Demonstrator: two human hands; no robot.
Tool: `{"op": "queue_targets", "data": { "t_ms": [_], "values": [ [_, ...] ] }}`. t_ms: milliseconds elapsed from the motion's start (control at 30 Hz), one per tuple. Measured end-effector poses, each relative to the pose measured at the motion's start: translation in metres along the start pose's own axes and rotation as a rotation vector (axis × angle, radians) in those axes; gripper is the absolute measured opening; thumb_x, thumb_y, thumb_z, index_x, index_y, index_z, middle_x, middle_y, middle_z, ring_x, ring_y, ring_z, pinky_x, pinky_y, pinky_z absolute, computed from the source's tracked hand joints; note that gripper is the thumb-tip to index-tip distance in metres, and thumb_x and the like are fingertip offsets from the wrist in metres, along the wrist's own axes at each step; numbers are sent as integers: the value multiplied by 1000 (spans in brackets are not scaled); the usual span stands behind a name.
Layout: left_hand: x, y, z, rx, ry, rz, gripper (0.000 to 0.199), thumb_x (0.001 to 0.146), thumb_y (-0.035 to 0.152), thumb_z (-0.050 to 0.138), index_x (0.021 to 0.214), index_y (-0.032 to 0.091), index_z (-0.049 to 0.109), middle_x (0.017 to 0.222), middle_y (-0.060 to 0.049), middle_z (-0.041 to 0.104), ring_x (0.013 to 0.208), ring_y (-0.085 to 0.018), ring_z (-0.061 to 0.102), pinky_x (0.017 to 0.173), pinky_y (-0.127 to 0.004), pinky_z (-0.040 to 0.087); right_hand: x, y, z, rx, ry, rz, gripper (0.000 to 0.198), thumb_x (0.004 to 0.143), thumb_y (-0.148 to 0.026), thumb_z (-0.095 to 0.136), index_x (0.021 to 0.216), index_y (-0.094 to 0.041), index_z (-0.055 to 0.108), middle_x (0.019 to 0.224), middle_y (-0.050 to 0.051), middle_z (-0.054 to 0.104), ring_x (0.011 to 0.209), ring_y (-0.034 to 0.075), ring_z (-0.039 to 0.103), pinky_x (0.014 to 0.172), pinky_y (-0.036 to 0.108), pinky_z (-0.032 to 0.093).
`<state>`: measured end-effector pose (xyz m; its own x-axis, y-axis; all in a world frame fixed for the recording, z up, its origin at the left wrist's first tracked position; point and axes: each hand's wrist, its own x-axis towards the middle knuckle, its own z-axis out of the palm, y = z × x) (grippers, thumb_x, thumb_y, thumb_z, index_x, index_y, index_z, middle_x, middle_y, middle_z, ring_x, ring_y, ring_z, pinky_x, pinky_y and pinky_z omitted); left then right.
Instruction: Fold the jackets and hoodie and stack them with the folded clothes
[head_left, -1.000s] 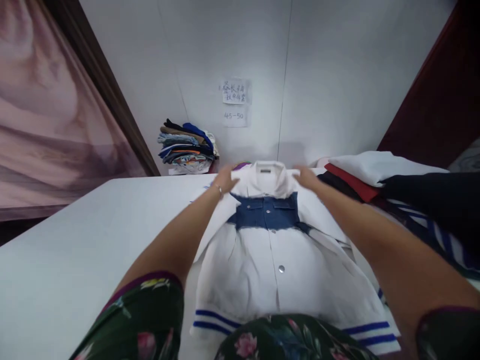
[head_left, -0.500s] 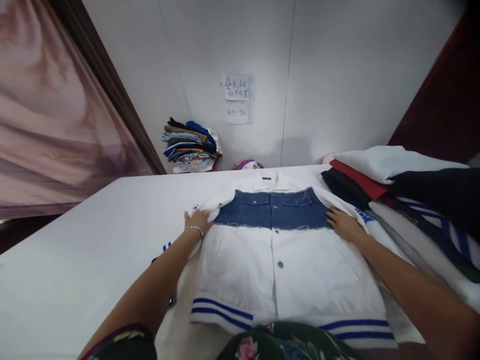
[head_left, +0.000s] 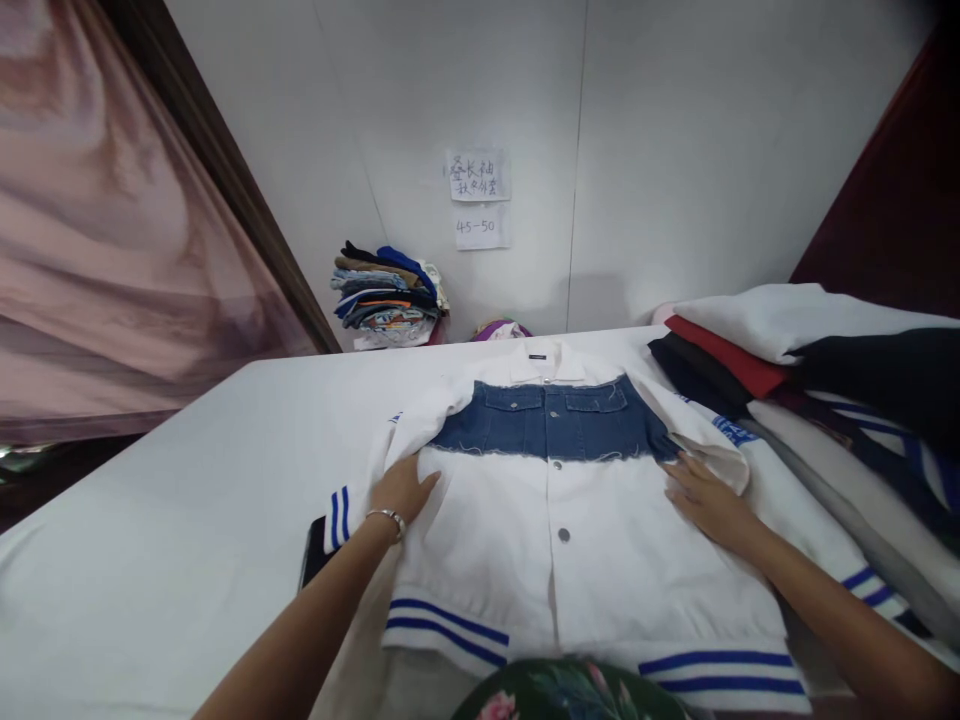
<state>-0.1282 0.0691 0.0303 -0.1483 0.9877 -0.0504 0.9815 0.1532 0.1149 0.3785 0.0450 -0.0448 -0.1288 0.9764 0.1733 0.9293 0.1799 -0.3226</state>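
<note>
A white jacket (head_left: 487, 520) lies front up on the table, its buttons down the middle. It has a dark blue denim chest panel (head_left: 517, 420) with two flap pockets and blue stripes at hem and cuffs. My left hand (head_left: 403, 490) lies on the jacket's left side just under the sleeve, thumb stretched out and the other fingertips partly hidden by the cloth. On the right side, below the denim panel, my right hand (head_left: 705, 495) rests flat with its fingers apart. Both sleeves spread outward beyond my hands.
A pile of clothes (head_left: 847, 380) lies along the right of the white table (head_left: 187, 500). At the back left stands a folded stack of clothes (head_left: 390, 300). A dark flat object (head_left: 313, 555) is partly under the left cuff. Paper signs (head_left: 480, 200) hang on the wall.
Both hands have slid down the jacket's sides, from beside the denim panel toward the hem. The left cuff and right sleeve show more fully now.
</note>
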Motion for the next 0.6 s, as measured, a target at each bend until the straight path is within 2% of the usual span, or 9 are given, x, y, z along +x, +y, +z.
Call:
{"op": "queue_targets", "data": {
  "t_ms": [67,167,233,300,400,500,600],
  "values": [
    [7,-1,4,-25,-25,-23,49,86,46,45,116,8,54,121,-18,60,112,-30,56,91,-37,44,-10,1,-2,-58,80,7,47,86,-39,44,122,-13,59,141,17,44,130,35,41,105,51,36],
    [21,-2,-1,-51,-54,-31,37,85,32,47,115,12,57,116,-10,65,108,-25,60,89,-31,45,-8,0,-5,-95,113,16,42,87,-30,41,118,-10,62,134,20,50,124,34,48,105,50,36],
    [29,-6,-12,-44,-50,-67,36,86,23,42,117,15,58,114,-9,67,106,-25,61,87,-32,46,0,-3,-6,-29,99,35,38,85,-25,43,113,-13,65,130,18,55,122,32,50,105,49,36],
    [36,-15,-24,-22,-33,-140,42,85,20,36,121,15,57,116,-14,65,106,-29,61,83,-38,47,9,-9,-4,93,79,44,36,83,-26,46,112,-16,67,129,16,56,123,31,50,104,47,37],
    [41,-29,-35,17,-70,-211,45,81,18,39,123,16,57,118,-18,64,105,-33,62,79,-41,49,16,-19,1,214,41,16,37,83,-30,50,114,-18,66,132,13,55,122,28,51,102,44,41],
    [37,-31,-35,56,-133,-186,44,79,25,46,120,15,59,116,-18,65,104,-32,62,80,-40,49,15,-31,0,269,40,-10,37,82,-31,53,113,-19,67,130,13,57,120,28,54,101,44,42],
    [26,-22,-32,104,-98,-136,46,82,37,43,119,14,57,117,-18,63,105,-34,60,82,-43,48,10,-36,-16,332,142,-21,34,85,-32,49,111,-19,68,127,12,59,117,27,56,98,43,45]
  ]
}}
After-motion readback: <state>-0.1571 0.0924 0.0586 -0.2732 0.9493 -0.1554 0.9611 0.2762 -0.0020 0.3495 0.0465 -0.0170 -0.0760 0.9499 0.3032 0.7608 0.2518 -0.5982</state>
